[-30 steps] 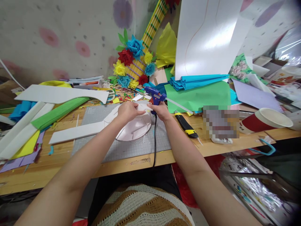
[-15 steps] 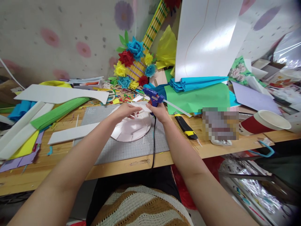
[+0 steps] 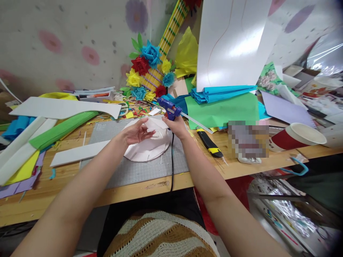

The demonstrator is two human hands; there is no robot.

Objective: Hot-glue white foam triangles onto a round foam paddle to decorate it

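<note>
**Item in work:** white foam disc (image 3: 146, 150), lying flat on the grey cutting mat (image 3: 150, 169), at the mat's far middle. Several small white pieces already stand raised on its top. One more small white piece (image 3: 157, 125) sits at the disc's far edge, between the hands. Whether it is bonded cannot be told, and much of the disc face is bare.

**Left hand** (image 3: 136, 132): over the mat's far left part, palm turned up, fingers loosely spread, fingertips just beside the small piece, gripping nothing.

**Right hand** (image 3: 175, 125): at the mat's far right edge, wrapped around the grip of a blue glue gun (image 3: 169, 108). The nozzle is lifted off the disc and points away from the person. The black cord (image 3: 172, 160) runs across the mat and over the counter's (image 3: 241, 166) near edge.

**Around the mat:**
- Left: long white foam strip (image 3: 77, 153), overlapping the mat's corner.
- Right: yellow-black utility knife (image 3: 210, 143), close to the right forearm.
- Further right: red paper cup (image 3: 296, 137), on its side.
- Beyond: green paper sheet (image 3: 222, 109), paper flowers (image 3: 146, 75) and scrap litter, crowding the far edge.
</note>
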